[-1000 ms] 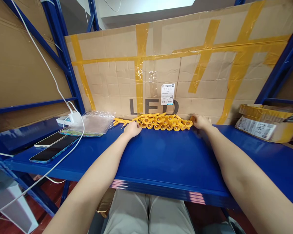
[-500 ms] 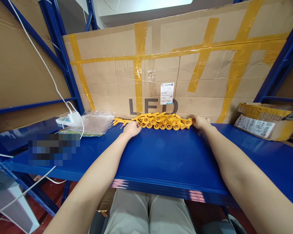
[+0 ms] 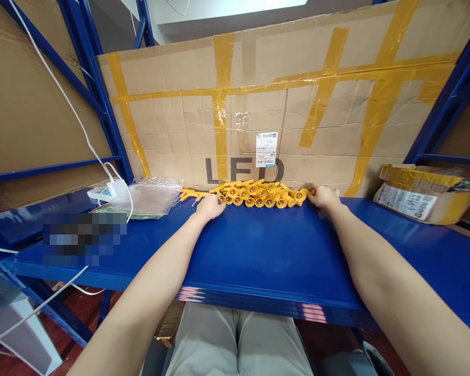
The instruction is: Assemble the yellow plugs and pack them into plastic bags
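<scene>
A pile of yellow cup-ended pieces (image 3: 264, 196) lies on the blue shelf, along the foot of a cardboard sheet. Their round open ends face me, with something shiny inside each. My left hand (image 3: 210, 207) is closed at the left end of the pile, fingers curled in against it. What those fingers hold, if anything, is hidden. At the pile's right end my right hand (image 3: 324, 197) is closed too, its blurred fingertips touching the last pieces. More thin yellow pieces (image 3: 191, 195) stretch out left of my left hand.
Behind the pile stands a taped cardboard sheet (image 3: 172, 130) marked LED. Clear plastic bags (image 3: 152, 196) and a white plug with cable (image 3: 117, 189) are on the left, near a pixelated dark object (image 3: 84, 237). An open carton (image 3: 423, 196) sits at right. The blue shelf (image 3: 258, 250) ends before my lap.
The whole view has shifted very slightly. Both hands stay at the two ends of the yellow pile, and the pieces look almost the same.
</scene>
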`<state>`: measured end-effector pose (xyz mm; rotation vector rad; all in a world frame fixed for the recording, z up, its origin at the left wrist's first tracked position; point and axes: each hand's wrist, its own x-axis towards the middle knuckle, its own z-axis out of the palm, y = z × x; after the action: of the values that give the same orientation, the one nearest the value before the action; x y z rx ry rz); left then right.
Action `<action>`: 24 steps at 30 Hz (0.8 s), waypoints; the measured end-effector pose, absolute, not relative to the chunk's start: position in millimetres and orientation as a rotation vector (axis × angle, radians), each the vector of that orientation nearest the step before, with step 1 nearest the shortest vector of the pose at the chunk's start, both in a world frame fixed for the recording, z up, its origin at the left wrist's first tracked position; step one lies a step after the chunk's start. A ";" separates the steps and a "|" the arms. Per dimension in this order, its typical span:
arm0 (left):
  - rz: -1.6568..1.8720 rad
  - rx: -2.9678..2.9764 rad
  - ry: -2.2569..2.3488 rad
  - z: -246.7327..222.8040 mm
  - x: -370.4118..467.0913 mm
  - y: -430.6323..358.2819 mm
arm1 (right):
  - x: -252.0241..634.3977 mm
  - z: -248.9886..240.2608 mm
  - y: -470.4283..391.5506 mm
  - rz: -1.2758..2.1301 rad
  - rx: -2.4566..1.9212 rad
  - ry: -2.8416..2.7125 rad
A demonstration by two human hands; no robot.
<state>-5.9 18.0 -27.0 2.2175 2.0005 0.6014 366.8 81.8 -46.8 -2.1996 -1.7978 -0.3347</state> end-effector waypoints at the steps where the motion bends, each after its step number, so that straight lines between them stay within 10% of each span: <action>1: 0.602 2.218 2.001 -27.2 -6.0 18.1 | 366.8 -46.3 82.0 -0.314 -2.201 -1.784; 24: 0.601 2.207 1.979 -27.5 -6.3 18.7 | 362.8 -35.6 84.9 -0.267 -2.237 -1.703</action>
<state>-6.3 18.7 -27.5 2.2067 1.9788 0.6015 362.8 84.9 -35.6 -2.2372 -1.7032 -0.2675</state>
